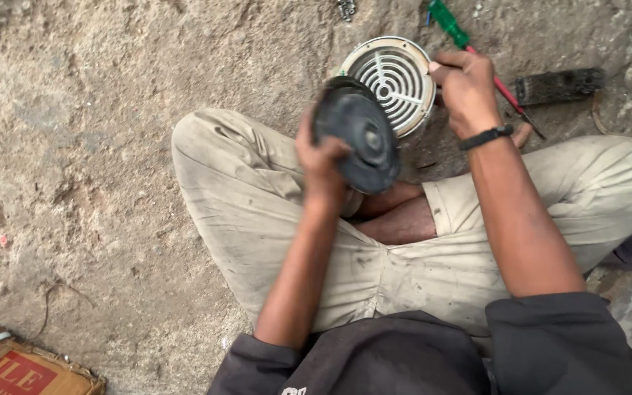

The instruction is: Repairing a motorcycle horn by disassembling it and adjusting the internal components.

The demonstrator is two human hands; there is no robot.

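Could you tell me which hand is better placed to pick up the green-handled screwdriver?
Probably the right hand: it rests on the grille's rim, right beside the screwdriver on the ground. The left hand is farther away and holds the black disc.

The floor (96,161) is rough, pitted concrete, grey-brown and dusty under flat daylight, with small stones and grit scattered over it. A flattened cardboard box (23,369) with a red printed panel lies at the lower left corner. Well apart from that box, toward the upper right, lies a dark rectangular brush-like block (559,85).
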